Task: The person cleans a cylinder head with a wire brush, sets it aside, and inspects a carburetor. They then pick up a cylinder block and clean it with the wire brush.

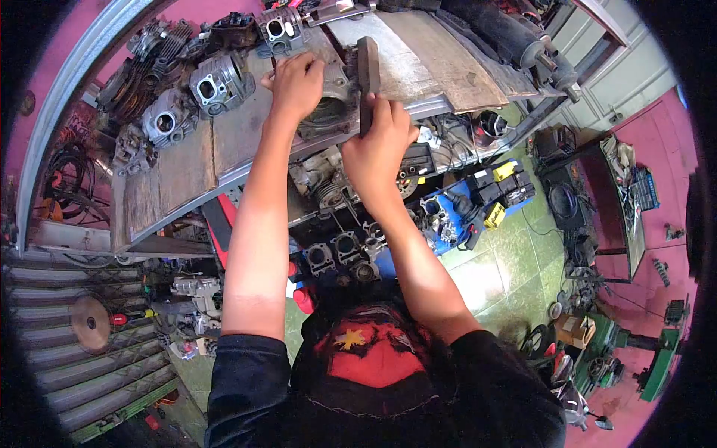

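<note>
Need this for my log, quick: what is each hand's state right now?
Left hand: grip curled over the engine cylinder, holding it.
Right hand: closed on the dark flat block.

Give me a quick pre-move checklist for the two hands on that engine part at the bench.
1. Steadying: left hand on the engine part, fingers curled over it: ok.
2. Grip: right hand closed round the lower end of the dark block: ok.
3. Block flat against the part: cannot tell, the hands hide the contact.
4. Part seated flat on the wooden bench: cannot tell.
5. Spare cylinders apart from both hands: ok.
</note>
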`<control>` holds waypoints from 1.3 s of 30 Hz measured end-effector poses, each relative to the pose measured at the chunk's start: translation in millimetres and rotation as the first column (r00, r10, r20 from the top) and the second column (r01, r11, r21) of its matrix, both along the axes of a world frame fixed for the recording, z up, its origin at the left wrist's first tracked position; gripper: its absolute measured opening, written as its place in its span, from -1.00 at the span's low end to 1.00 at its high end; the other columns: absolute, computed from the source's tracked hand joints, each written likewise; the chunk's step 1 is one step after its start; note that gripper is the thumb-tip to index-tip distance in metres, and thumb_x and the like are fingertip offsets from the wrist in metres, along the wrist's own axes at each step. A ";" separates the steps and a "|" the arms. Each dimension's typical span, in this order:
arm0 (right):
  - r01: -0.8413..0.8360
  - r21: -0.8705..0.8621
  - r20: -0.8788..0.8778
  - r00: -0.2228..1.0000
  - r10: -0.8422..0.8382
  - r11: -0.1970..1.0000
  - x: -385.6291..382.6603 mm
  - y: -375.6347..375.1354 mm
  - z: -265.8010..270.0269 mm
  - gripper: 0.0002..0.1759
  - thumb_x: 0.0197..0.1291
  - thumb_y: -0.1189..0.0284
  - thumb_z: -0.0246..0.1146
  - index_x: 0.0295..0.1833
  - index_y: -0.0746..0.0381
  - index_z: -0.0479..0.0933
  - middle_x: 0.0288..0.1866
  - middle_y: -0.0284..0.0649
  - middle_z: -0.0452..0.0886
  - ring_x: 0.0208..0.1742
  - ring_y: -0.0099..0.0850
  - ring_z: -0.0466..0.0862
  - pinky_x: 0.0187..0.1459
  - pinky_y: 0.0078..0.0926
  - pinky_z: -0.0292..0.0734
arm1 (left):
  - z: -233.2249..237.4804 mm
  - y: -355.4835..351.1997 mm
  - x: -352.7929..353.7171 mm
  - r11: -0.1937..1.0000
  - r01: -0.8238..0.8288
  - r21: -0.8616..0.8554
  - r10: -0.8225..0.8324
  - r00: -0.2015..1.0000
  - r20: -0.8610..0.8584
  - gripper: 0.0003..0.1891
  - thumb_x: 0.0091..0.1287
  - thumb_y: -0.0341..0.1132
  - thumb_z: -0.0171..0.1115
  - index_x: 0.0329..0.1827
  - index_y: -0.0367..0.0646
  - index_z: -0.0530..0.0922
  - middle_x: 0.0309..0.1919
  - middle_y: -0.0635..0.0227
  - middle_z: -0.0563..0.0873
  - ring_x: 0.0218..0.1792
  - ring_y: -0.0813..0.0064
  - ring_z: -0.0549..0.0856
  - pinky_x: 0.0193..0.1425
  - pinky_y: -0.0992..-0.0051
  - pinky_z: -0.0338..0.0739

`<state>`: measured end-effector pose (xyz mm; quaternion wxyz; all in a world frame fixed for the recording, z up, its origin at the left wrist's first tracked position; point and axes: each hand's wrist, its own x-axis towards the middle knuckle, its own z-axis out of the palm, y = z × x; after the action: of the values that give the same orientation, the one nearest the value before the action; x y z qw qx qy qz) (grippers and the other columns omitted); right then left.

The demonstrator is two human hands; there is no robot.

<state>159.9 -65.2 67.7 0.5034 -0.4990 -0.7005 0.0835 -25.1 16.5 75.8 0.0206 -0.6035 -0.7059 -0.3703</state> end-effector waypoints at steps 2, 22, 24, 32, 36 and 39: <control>0.008 0.043 0.000 1.000 -0.008 0.999 5.1 -18.2 -8.8 -0.25 -0.16 0.66 0.26 0.33 0.41 0.56 0.27 0.05 0.60 0.20 0.04 0.53 0.22 0.01 0.28 | 3.6 -1.5 5.1 1.000 -0.028 -0.008 0.028 1.000 0.005 -0.59 0.50 -0.04 0.07 0.04 -0.07 0.80 0.14 0.16 0.83 0.28 -0.01 0.64 0.48 -0.23 0.10; -0.139 0.122 0.118 0.985 0.125 0.983 44.0 -58.6 -30.3 -0.20 -0.20 0.66 0.29 0.36 0.28 0.61 0.32 -0.12 0.65 0.21 -0.10 0.59 0.26 -0.05 0.26 | 0.5 -3.6 2.2 0.995 -0.068 -0.074 0.059 0.991 -0.116 -0.61 0.58 -0.28 -0.06 0.29 -0.17 0.64 0.32 0.06 0.73 0.34 -0.11 0.62 0.49 -0.05 0.37; -0.093 0.159 0.148 0.987 0.070 0.983 40.9 -32.8 -11.9 -0.25 -0.16 0.74 0.25 0.31 0.21 0.67 0.16 -0.25 0.72 0.12 -0.18 0.62 0.11 -0.15 0.23 | -4.1 -2.2 -0.3 0.999 -0.045 -0.004 0.044 0.994 -0.096 -0.58 0.60 -0.27 -0.07 0.33 -0.22 0.62 0.34 0.00 0.71 0.37 -0.10 0.61 0.51 -0.05 0.36; -0.257 0.139 0.363 0.912 0.193 0.956 15.4 33.2 40.8 -0.29 -0.15 0.69 0.35 0.27 0.20 0.69 0.28 -0.18 0.72 0.23 -0.16 0.65 0.30 0.00 0.33 | -13.4 0.9 -5.1 0.997 -0.077 0.001 0.077 0.997 0.003 -0.48 0.72 -0.08 -0.23 0.27 -0.16 0.70 0.26 -0.06 0.75 0.39 -0.10 0.59 0.49 -0.19 0.24; -0.219 0.160 0.321 0.934 0.159 0.962 58.7 -29.5 23.6 -0.30 -0.11 0.73 0.31 0.27 0.17 0.70 0.22 -0.23 0.75 0.19 -0.18 0.66 0.28 -0.06 0.31 | -12.9 4.4 -3.9 0.994 -0.105 0.032 0.090 0.950 0.300 -0.37 0.74 0.04 -0.29 0.20 -0.16 0.75 0.18 -0.06 0.78 0.37 -0.13 0.59 0.46 -0.28 0.17; -0.172 0.149 0.292 0.949 0.123 0.974 59.6 -29.5 18.0 -0.27 -0.10 0.76 0.27 0.29 0.14 0.70 0.16 -0.25 0.76 0.17 -0.18 0.67 0.27 -0.10 0.29 | -4.7 -0.7 -4.7 0.997 -0.080 -0.003 0.078 0.958 0.277 -0.35 0.73 0.08 -0.29 0.18 -0.17 0.77 0.16 -0.09 0.78 0.32 -0.19 0.62 0.49 -0.32 0.13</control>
<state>219.5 -94.6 85.7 0.4328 -0.4061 -0.8048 -0.0116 -29.8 15.9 71.1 -0.0608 -0.5170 -0.7239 -0.4528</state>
